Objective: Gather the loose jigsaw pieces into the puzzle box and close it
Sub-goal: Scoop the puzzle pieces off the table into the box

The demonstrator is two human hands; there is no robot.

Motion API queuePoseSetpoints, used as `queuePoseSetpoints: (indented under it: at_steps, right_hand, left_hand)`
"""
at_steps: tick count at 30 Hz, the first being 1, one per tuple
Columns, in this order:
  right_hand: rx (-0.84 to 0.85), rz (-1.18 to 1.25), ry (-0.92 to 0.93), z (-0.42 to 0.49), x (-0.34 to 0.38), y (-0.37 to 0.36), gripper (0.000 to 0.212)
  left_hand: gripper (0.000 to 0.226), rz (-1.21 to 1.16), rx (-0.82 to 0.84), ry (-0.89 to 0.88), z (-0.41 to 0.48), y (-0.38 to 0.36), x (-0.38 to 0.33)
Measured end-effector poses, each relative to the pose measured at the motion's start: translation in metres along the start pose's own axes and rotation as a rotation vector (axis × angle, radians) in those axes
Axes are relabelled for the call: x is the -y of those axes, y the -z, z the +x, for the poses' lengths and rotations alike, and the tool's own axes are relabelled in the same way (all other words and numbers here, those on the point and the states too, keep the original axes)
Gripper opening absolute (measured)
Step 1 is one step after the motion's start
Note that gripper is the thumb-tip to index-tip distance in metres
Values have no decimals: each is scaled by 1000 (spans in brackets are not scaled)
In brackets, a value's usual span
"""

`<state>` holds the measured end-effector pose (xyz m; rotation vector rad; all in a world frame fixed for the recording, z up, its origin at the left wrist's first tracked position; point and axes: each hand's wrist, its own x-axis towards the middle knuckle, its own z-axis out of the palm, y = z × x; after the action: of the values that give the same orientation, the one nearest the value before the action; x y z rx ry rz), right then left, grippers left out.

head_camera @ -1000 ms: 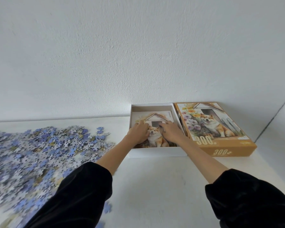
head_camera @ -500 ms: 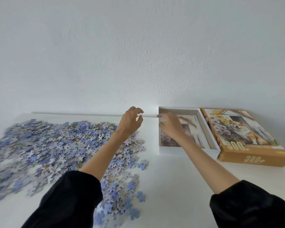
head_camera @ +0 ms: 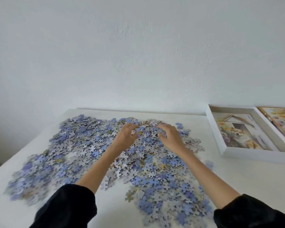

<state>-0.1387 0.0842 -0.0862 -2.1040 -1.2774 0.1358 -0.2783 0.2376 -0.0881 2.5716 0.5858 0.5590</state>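
1. White plaster wall [head_camera: 138, 55] rises behind a white table [head_camera: 115, 203], whose far edge meets it.
2. Loose jigsaw pieces [head_camera: 82, 139], mostly blue and grey, lie in a wide heap from the left edge across the middle and down toward the near edge.
3. Left hand [head_camera: 126, 138] rests on the far middle of the heap, fingers bent down with their tips among the pieces; whether any are clasped cannot be told.
4. Right hand [head_camera: 170, 138] rests just beside it on the same part of the heap, fingers spread and arched, tips pressed into the pieces; a grip cannot be made out.
5. Both forearms reach over the heap from black sleeves [head_camera: 67, 206] at the near edge.
6. Open puzzle box [head_camera: 253, 157] sits by the far right corner, apart from both hands and closer to the right one, with a printed picture sheet [head_camera: 242, 130] lying flat inside.
7. Its lid [head_camera: 280, 122] lies just beside it at the right edge, picture side up.
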Motion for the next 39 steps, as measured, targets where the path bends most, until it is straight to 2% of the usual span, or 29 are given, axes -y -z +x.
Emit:
queuePoseSetpoints:
  at_steps: [3, 9, 14, 18, 21, 25, 31, 36, 39]
  right_hand:
    - [11, -78, -12, -4, 6, -27, 38]
    - [-28, -235, 2, -14, 3, -39, 36]
    - [-17, -237, 2, -14, 3, -39, 35]
    - [-14, -121, 18, -13, 6, -31, 33]
    - [-125, 23, 11, -11, 1, -16, 28]
    - [-200, 120, -122, 0, -27, 14, 27]
    - [-60, 91, -387, 15, -83, 35, 44]
    - [32, 48, -371, 26, -82, 31, 49]
    - [96, 11, -295, 26, -74, 23, 47]
  left_hand:
    - [33, 22, 64, 1, -13, -4, 23]
    - [53, 128, 63, -44, -21, -12, 40]
    - [40, 173, 5, -49, -14, -11, 38]
    - [34, 182, -39, -27, -7, -11, 37]
    - [48, 199, -19, -64, -3, -13, 39]
    - [70, 231, 6, -105, -2, -15, 41]
    - [70, 227, 23, -89, -2, -18, 45]
    - [67, 220, 20, -96, 0, -21, 51]
    - [67, 214, 28, -107, 4, -20, 52]
